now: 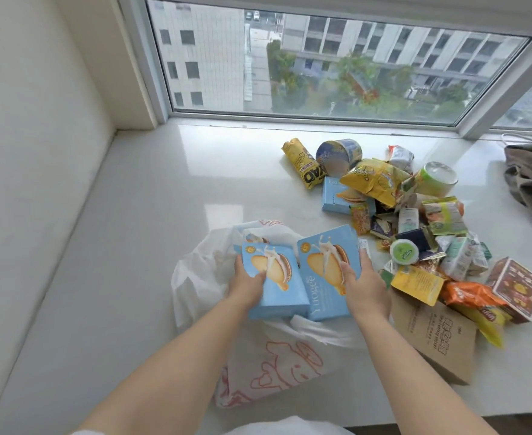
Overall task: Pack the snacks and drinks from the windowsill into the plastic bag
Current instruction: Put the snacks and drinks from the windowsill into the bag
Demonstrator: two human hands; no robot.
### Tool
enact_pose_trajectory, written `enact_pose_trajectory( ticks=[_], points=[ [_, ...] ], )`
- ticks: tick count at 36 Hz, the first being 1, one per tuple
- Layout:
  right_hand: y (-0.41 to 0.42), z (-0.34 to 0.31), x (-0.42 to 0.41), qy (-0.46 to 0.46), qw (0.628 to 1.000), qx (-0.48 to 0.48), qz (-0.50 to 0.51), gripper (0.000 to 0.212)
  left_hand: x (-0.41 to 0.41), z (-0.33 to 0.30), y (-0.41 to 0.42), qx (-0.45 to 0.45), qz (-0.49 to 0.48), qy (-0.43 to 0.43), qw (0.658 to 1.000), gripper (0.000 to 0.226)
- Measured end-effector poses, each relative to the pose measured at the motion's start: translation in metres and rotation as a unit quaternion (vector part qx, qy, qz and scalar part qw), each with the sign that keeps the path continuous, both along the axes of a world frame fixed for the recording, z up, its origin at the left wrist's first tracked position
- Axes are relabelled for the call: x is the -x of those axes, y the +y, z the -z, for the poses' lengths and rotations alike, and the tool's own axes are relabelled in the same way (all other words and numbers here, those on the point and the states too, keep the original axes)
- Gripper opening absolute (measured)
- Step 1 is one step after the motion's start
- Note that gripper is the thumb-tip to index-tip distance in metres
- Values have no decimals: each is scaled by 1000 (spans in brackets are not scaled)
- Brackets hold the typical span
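Observation:
Each hand holds a light blue biscuit box over the white plastic bag [195, 277], which lies open on the windowsill and carries a red cartoon print. My left hand [245, 285] grips the left box [277, 296] by its left edge. My right hand [363, 284] grips the right box [324, 259] by its right edge. The two boxes sit side by side, nearly touching. A third blue box [333, 196] lies in the snack pile [431, 233] to the right.
The pile holds a yellow chip bag [374, 178], a yellow tube pack [304, 163], a round tin [337, 157], a green-lidded cup [435, 178], a brown box [517, 288] and a brown paper bag [440, 343]. Grey cloth [531, 177] lies far right. The window stands behind.

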State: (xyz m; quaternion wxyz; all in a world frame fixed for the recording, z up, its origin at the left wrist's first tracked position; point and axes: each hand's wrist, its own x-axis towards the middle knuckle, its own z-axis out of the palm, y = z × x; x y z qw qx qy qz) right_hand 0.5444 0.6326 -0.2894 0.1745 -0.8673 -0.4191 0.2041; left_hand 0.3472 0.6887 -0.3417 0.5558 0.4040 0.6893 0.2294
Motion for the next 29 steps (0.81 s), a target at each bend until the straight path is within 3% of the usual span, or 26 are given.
enact_pose_trajectory(
  ticks=[4, 7, 12, 15, 17, 20, 22, 25, 29],
  points=[
    [7, -6, 5, 13, 997, -50, 59, 59, 10, 2, 5, -21, -18, 50, 998, 77],
    [13, -12, 5, 63, 981, -131, 130, 57, 22, 2, 13, 17, -13, 37, 999, 68],
    [26, -17, 7, 194, 942, -195, 194, 55, 51, -2, 13, -20, 183, 148, 972, 42],
    [35, -10, 26, 256, 939, -167, 158, 57, 71, -2, 14, -34, 348, 281, 894, 41],
    [38, -1, 42, 272, 941, -153, 130, 55, 85, -6, 10, -40, 431, 326, 841, 50],
    [42, 11, 63, 271, 947, -134, 104, 54, 103, -13, 0, -89, 546, 409, 726, 74],
    [44, 17, 73, 257, 955, -120, 88, 54, 111, -20, -7, -119, 597, 443, 658, 67],
    [45, 19, 86, 254, 957, -118, 74, 55, 124, -34, -10, -122, 627, 455, 620, 35],
    [48, 15, 95, 248, 958, -133, 49, 55, 136, -59, -13, -123, 633, 459, 611, 33]
  ],
)
